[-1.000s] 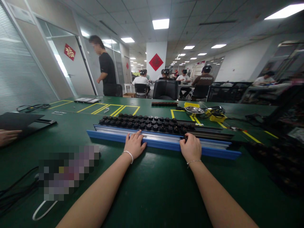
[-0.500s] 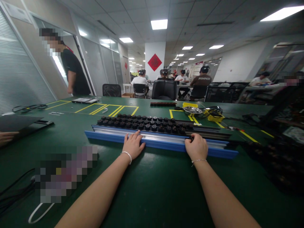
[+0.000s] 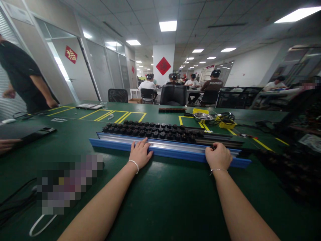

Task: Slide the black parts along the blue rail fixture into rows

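Note:
A long blue rail [image 3: 173,154] with a silvery metal channel lies crosswise before me on the green table. My left hand [image 3: 140,154] rests on its middle, fingers spread and fingertips on the channel. My right hand [image 3: 218,156] is closed at the rail's right part. A small black part [image 3: 213,147] shows at its fingertips; most of it is hidden by the hand. Just behind the rail stand rows of black socket-like pieces [image 3: 150,131], several in each row, on dark rails [image 3: 225,143].
A metal bowl [image 3: 203,116] and a yellow holder [image 3: 227,125] with black cable stand at the back right. Yellow tape [image 3: 121,117] marks the table. A laptop-like dark panel [image 3: 25,134] with another person's hand [image 3: 8,146] is at left. A person in black [image 3: 22,72] walks behind.
My right hand has slid to the right along the rail, the small black part moving with it. My left hand has stayed put. The person in black has moved left.

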`<state>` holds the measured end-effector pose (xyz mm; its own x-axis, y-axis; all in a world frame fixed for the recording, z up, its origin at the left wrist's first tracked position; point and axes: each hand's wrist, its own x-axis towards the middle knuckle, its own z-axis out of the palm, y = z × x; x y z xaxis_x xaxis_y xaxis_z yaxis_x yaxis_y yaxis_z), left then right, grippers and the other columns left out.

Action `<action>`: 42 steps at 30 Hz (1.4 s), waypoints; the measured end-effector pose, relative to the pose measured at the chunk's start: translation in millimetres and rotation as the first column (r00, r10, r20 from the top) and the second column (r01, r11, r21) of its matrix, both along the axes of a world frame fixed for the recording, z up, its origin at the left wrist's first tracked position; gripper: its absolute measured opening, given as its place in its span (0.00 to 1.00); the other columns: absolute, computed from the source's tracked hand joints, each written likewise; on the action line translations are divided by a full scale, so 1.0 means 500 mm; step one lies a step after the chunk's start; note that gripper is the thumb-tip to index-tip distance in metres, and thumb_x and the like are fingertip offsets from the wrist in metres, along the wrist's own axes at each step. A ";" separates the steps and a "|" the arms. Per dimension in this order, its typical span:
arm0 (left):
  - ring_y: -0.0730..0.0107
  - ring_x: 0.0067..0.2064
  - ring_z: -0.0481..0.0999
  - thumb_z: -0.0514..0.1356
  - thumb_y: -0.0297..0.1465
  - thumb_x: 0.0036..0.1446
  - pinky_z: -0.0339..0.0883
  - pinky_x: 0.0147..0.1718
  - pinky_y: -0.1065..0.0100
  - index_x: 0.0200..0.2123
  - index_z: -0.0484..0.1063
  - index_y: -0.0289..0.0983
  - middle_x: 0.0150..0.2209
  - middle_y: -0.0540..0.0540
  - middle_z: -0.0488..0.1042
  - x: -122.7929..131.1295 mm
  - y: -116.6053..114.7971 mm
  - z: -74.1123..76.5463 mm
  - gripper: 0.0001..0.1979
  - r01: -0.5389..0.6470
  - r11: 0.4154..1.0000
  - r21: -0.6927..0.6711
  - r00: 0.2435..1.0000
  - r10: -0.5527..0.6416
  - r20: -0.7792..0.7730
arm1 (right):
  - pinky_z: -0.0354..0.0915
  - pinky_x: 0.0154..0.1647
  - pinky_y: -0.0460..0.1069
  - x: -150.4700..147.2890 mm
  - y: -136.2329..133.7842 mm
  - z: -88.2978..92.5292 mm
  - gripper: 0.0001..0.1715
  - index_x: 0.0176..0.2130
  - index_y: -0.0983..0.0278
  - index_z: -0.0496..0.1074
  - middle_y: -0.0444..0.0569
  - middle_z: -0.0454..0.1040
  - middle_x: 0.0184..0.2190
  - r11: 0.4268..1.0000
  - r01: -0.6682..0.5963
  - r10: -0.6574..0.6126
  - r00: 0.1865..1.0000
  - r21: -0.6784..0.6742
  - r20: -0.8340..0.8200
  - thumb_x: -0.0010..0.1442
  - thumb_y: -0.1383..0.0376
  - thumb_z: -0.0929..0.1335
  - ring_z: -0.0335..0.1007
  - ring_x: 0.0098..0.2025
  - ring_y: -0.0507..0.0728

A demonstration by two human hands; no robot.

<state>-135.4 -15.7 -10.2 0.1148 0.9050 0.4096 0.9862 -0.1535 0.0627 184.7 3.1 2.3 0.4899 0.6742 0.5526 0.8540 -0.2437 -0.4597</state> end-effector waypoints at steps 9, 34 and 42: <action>0.58 0.57 0.63 0.52 0.41 0.57 0.44 0.59 0.48 0.48 0.67 0.44 0.62 0.46 0.60 0.000 0.002 -0.004 0.17 0.004 1.000 0.023 1.000 -0.004 -0.006 | 0.57 0.43 0.56 0.031 0.000 -0.002 0.20 0.42 0.67 0.71 0.57 0.74 0.39 0.998 0.058 -0.058 0.998 0.005 -0.013 0.50 0.65 0.62 0.65 0.42 0.64; 0.57 0.57 0.64 0.53 0.40 0.57 0.45 0.58 0.47 0.47 0.68 0.43 0.61 0.45 0.61 -0.002 0.003 -0.004 0.17 0.020 0.999 0.035 1.000 -0.020 -0.002 | 0.54 0.50 0.57 0.092 0.000 -0.013 0.20 0.41 0.66 0.69 0.51 0.68 0.31 0.975 0.202 -0.193 0.976 0.089 -0.096 0.46 0.65 0.62 0.62 0.38 0.61; 0.57 0.57 0.64 0.53 0.40 0.56 0.45 0.58 0.47 0.47 0.68 0.43 0.61 0.45 0.61 -0.001 0.003 -0.002 0.17 0.019 0.999 0.027 1.000 -0.020 0.004 | 0.52 0.53 0.60 0.108 0.003 -0.011 0.21 0.43 0.66 0.69 0.52 0.69 0.33 0.976 0.219 -0.216 0.970 0.014 -0.113 0.48 0.64 0.62 0.63 0.40 0.61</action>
